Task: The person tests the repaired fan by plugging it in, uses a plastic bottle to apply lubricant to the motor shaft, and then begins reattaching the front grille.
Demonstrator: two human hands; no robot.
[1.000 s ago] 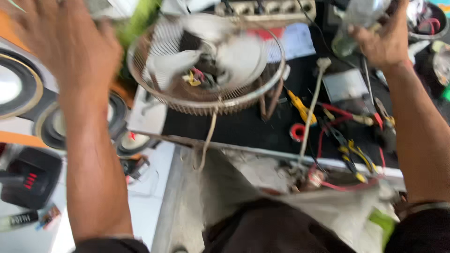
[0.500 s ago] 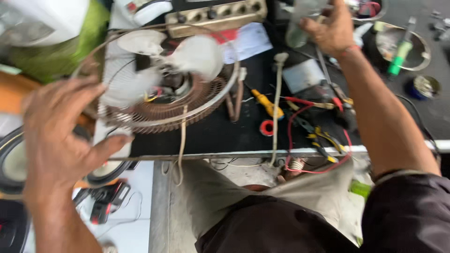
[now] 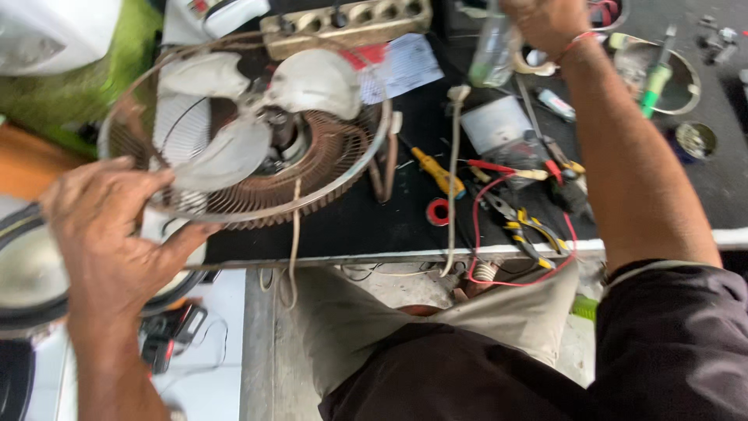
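A dusty fan [image 3: 257, 132] with white blades and a brown wire grille lies face-up on the black workbench [image 3: 374, 226]. My left hand [image 3: 109, 242] grips the grille's rim at its lower left edge. My right hand [image 3: 545, 23] is raised at the top right, closed around a clear plastic bottle [image 3: 492, 54] that hangs down from it. A thin cord [image 3: 294, 234] dangles from the fan over the bench's front edge.
A beige power strip [image 3: 351, 23] lies behind the fan. A yellow screwdriver [image 3: 438, 173], pliers [image 3: 530, 230], red wires [image 3: 479, 226], red tape roll [image 3: 438, 212] and a round metal tin [image 3: 662, 74] crowd the right side. Speaker cones [image 3: 23, 273] sit at the left.
My left hand came down from the upper left and took hold of the fan grille's rim. The right hand stayed up at the back with the bottle. The view shifted.
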